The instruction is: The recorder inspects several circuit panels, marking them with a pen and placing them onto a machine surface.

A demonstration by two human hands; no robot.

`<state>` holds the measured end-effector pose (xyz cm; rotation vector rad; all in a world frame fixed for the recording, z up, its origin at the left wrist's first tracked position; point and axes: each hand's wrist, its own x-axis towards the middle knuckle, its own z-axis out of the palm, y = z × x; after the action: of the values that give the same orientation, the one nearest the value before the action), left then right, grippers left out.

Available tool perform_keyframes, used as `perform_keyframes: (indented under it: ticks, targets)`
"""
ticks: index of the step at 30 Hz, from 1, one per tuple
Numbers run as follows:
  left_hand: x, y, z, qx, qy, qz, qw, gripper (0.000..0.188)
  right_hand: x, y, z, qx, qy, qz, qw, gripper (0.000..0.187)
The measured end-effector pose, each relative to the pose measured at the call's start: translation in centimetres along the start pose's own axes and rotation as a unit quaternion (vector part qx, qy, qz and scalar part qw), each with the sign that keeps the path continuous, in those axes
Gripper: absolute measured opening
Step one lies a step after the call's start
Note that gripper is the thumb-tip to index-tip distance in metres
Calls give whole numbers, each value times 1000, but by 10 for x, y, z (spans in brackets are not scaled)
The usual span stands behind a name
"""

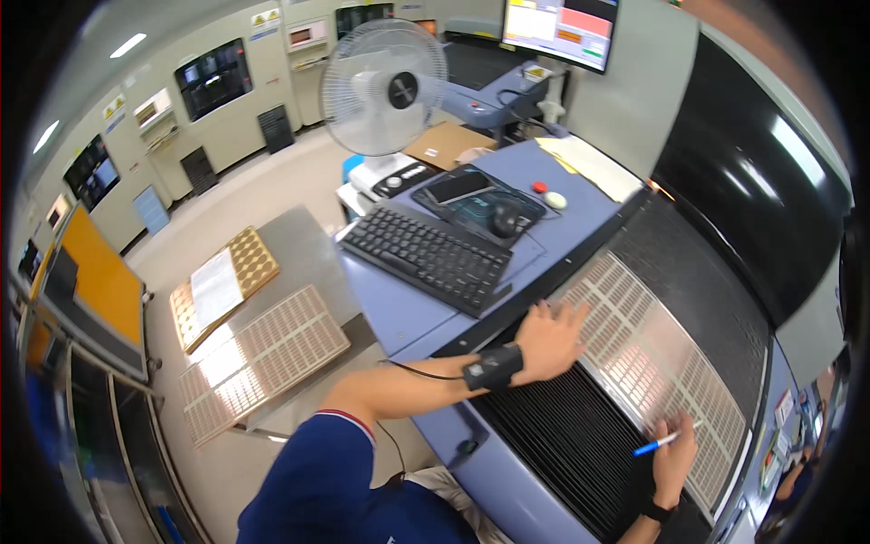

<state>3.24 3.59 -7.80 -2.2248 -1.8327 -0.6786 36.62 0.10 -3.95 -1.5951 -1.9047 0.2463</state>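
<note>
A large copper-coloured panel (675, 363) with rows of small rectangular patterns lies on the machine's black bed. At its upper left edge, my left hand (548, 343) rests with the fingers stretched and spread, the fingertips at the panel. A black strap with a cable is around that wrist. My right hand (675, 458) is over the panel's near part, gripping a blue and white pen (656, 444) between the fingers. Its blue end points left. A dark band circles the right wrist. Whether the right fingertips touch the panel, I cannot tell.
Black ribbed bellows (562, 435) run along the panel's left side. Beyond stand a keyboard (426, 256), a mouse (505, 219), a phone (457, 187), a fan (385, 89) and a monitor (560, 29). To the left, a metal table (308, 240) holds another patterned panel (267, 354) and a stack of panels (222, 286).
</note>
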Motion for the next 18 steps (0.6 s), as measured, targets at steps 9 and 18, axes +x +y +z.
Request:
perform_keyframes:
  ticks: [9,18]
  targets:
    - [37,-20,-63,-565,64,-170,805,49,2,39,8,-92,2,15,996,57]
    - [-52,65,-114,-642,51,-5,765,92,-47,-133,-48,-128,154,-84,976,28]
